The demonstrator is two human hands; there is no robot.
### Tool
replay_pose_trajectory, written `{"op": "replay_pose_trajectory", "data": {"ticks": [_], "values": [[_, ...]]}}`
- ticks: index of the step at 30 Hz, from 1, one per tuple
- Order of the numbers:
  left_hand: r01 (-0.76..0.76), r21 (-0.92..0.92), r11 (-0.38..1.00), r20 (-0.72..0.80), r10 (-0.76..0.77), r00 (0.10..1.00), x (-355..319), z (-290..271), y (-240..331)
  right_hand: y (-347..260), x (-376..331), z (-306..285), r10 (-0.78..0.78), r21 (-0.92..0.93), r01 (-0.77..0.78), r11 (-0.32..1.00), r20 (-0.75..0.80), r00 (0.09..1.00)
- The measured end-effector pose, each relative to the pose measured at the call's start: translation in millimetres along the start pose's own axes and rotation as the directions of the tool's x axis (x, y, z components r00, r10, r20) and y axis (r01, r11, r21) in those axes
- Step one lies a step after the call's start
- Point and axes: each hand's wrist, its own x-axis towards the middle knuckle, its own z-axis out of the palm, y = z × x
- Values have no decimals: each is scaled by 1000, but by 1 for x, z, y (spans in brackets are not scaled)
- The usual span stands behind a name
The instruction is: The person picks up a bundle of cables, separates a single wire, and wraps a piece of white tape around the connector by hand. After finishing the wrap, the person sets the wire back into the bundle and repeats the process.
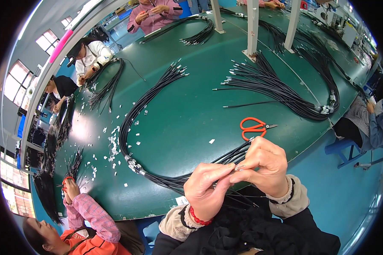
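My left hand (206, 187) and my right hand (264, 165) meet over the near edge of the table, thumbs and fingertips pinched together. Between them shows a small silvery piece (238, 168), partly hidden by the fingers; it may be a cable end. Beneath and behind the hands runs a curved bundle of black cables (125, 127), tied with whitish wraps at the lower left. Its far ends, tipped in silver, fan out in the upper middle. Orange-handled scissors (253, 127) lie on the table just beyond my right hand, blades pointing right.
The green table (191, 110) carries another large cable bundle (281, 91) at the right, by white posts (252, 29). White scraps (113, 142) are scattered on the left. A co-worker in a plaid sleeve (93, 212) holds red-handled scissors at the lower left; others sit along the far edges.
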Motion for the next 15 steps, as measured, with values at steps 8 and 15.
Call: {"op": "replay_pose_trajectory", "data": {"ticks": [8,15], "values": [[-46,49,998,-52,49,997,-1,4,1,3,0,3,-97,-5,97,995,12,995],[-149,-6,989,-122,147,981,-6,8,-1,0,-7,10,-45,122,43,992,17,999]]}}
